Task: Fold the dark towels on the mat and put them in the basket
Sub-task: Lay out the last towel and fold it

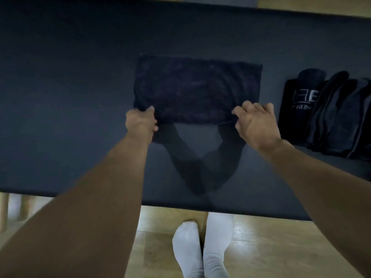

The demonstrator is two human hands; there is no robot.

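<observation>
A dark towel [197,89] lies flat in the middle of the mat [60,97], with its long side along the near edge. The left hand [140,123] grips its near left corner with curled fingers. The right hand [255,121] pinches its near right corner. At the right edge of the mat lies a pile of towels [341,117], beside a dark thing with white letters [297,105].

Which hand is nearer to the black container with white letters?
Right. The right hand pinches a corner of the dark rectangular towel beside the container; the left hand holds the other corner, farther away.
</observation>
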